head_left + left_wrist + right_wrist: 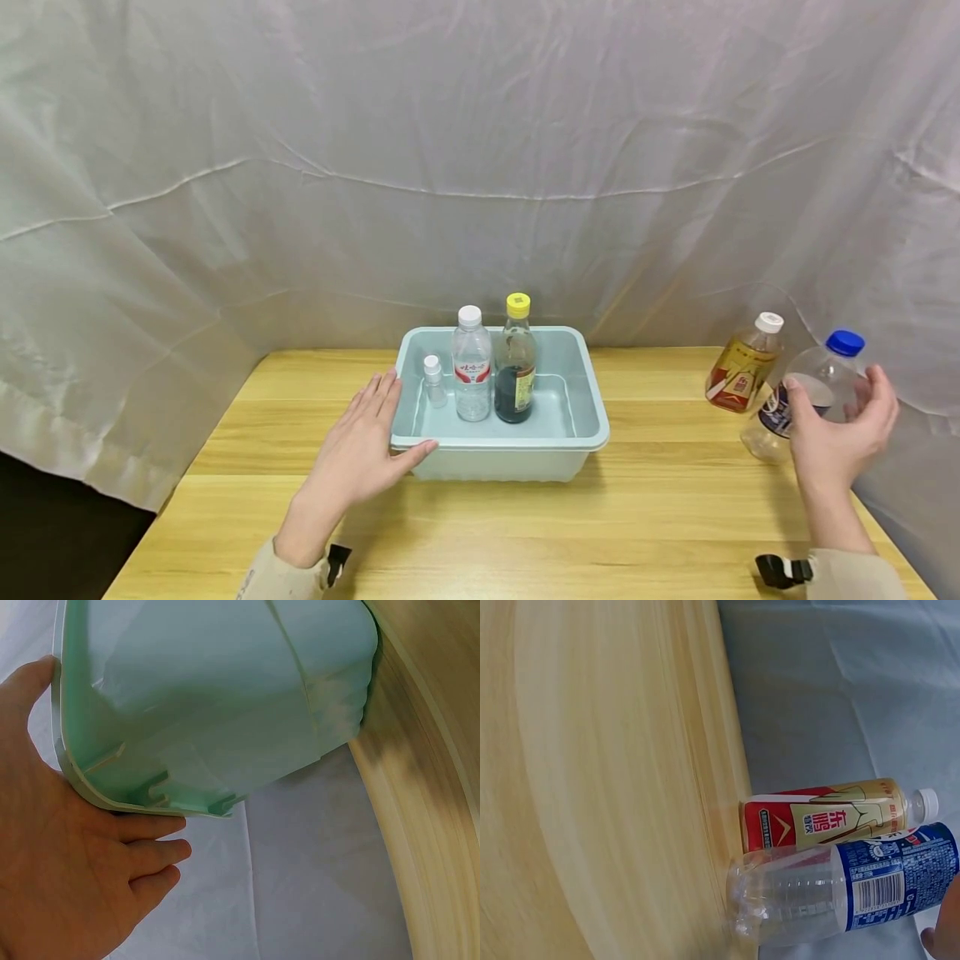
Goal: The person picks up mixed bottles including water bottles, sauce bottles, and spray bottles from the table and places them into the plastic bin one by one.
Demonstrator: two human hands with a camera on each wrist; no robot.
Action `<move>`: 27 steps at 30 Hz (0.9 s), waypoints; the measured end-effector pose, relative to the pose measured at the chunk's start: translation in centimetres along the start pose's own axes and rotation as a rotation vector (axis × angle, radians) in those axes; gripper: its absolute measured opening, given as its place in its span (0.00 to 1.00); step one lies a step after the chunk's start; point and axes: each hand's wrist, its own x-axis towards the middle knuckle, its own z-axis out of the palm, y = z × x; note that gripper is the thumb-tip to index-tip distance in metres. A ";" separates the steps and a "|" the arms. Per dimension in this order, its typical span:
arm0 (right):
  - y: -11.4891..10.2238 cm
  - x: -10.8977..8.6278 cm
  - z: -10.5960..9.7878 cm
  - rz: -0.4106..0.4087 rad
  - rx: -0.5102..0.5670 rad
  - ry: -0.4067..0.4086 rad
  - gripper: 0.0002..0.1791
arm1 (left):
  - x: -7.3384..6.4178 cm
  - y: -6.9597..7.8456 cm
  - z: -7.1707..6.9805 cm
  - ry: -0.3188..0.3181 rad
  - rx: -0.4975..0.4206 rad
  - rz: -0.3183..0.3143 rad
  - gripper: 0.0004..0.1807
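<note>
My left hand touches the left front corner of a pale blue plastic basin, fingers straight along its side and thumb over the front rim. Inside the basin stand a small clear bottle with a white cap, a clear water bottle and a yellow-capped bottle of dark liquid. At the right, my right hand curves round a clear plastic bottle with a blue cap and blue label, thumb on the near side. Only a sliver of that hand shows in the right wrist view.
Just behind the blue-capped bottle stands a red and gold labelled bottle with a white cap. The wooden table ends at a grey-white cloth hanging behind and at the sides.
</note>
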 end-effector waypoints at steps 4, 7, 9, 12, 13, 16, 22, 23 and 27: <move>0.1 0.2 0.1 0.026 0.002 -0.008 0.43 | 0.0 0.0 -0.1 0.001 -0.003 0.000 0.60; 0.2 0.3 0.1 0.053 0.025 -0.017 0.42 | 0.1 0.1 -0.1 0.001 -0.006 -0.001 0.60; 0.2 0.3 0.1 0.070 0.029 -0.020 0.41 | 0.1 0.1 -0.1 -0.001 -0.007 -0.002 0.60; 0.1 0.3 0.1 0.088 0.020 -0.025 0.40 | 0.1 0.1 -0.1 -0.002 -0.006 -0.001 0.60; 0.1 0.2 0.1 0.088 0.012 -0.027 0.40 | 0.1 0.0 -0.1 -0.002 -0.006 0.000 0.60; 0.1 0.2 0.1 0.086 0.008 -0.031 0.40 | 0.0 0.0 -0.1 0.001 -0.005 0.001 0.59; -0.2 0.0 0.0 0.083 0.051 -0.024 0.40 | -0.1 -0.1 0.0 0.000 -0.004 -0.002 0.59; -0.3 -0.1 0.0 0.082 0.057 -0.023 0.40 | -0.1 -0.1 0.0 -0.001 -0.004 -0.003 0.59; -1.4 -0.6 0.0 0.076 0.073 -0.019 0.40 | -0.1 -0.1 0.0 0.003 -0.003 -0.004 0.59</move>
